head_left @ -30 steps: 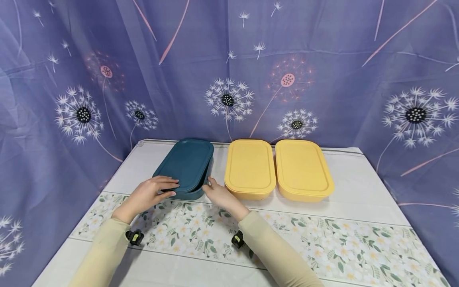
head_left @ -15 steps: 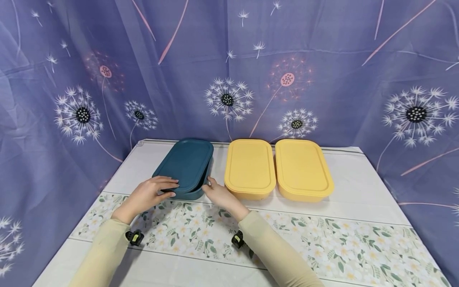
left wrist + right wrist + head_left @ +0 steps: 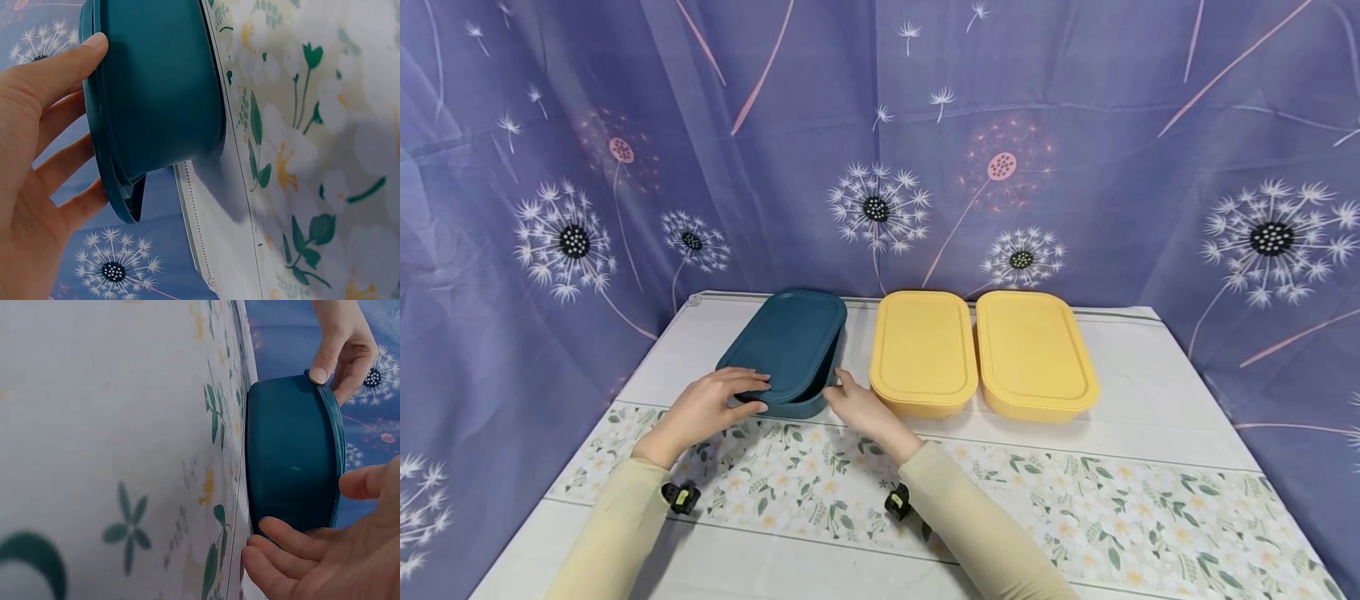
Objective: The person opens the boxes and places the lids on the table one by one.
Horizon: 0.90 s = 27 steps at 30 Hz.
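A dark teal lidded food container (image 3: 801, 409) stands at the back left of the table. Its lid (image 3: 790, 342) sits askew, shifted left, with a dark gap along the right side. My left hand (image 3: 700, 410) pinches the lid's near left corner; in the left wrist view the thumb presses on the lid's edge (image 3: 92, 112) with the fingers behind it. My right hand (image 3: 867, 412) is at the near right corner of the container, its extended fingers (image 3: 290, 544) resting along the side and its thumb at the rim. The container's inside is hidden.
Two yellow lidded containers, a middle one (image 3: 923, 346) and a right one (image 3: 1036, 350), stand close together just right of my right hand. A floral strip (image 3: 820, 483) crosses the white tablecloth. A purple dandelion curtain (image 3: 775, 167) hangs directly behind and at both sides.
The teal lid has slid slightly left with my left hand, and the gap along its right side is a little wider. My right hand and the yellow containers stay where they were.
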Tool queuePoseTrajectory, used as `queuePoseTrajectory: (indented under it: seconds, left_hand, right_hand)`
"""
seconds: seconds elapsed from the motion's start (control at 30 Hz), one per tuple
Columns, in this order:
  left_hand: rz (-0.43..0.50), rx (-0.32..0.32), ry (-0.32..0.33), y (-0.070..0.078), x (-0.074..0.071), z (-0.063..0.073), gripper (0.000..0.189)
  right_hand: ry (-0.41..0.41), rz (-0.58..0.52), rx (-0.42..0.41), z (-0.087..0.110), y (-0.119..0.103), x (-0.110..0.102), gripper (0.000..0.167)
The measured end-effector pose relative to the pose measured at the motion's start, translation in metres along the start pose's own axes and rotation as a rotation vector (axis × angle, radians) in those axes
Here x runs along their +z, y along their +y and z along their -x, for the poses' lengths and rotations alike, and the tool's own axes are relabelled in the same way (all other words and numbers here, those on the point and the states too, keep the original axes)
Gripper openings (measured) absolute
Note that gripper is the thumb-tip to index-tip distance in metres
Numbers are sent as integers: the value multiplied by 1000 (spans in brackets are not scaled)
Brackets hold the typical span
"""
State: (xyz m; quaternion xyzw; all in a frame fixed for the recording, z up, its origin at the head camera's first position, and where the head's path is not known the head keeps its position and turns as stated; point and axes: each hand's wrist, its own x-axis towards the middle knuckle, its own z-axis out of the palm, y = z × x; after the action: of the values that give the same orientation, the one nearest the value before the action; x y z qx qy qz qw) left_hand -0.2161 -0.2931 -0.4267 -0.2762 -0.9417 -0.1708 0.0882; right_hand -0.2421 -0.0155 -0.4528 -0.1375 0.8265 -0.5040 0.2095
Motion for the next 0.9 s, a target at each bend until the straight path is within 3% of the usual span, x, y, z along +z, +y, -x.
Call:
queuePoseTrajectory:
  seconds: [0.27,0.73,0.9]
  left_hand:
    - [-7,2,10,-1,0,1,39]
    - [-27,12,34,-2,-1,2,37]
    - [-21,1,36,-2,0,4,34]
  right_hand:
    - [75,-25,-126,-4,0,9,71]
    - [194,287,-285,0,-14,11,54]
    - [197,327,-319,-2,-12,16,49]
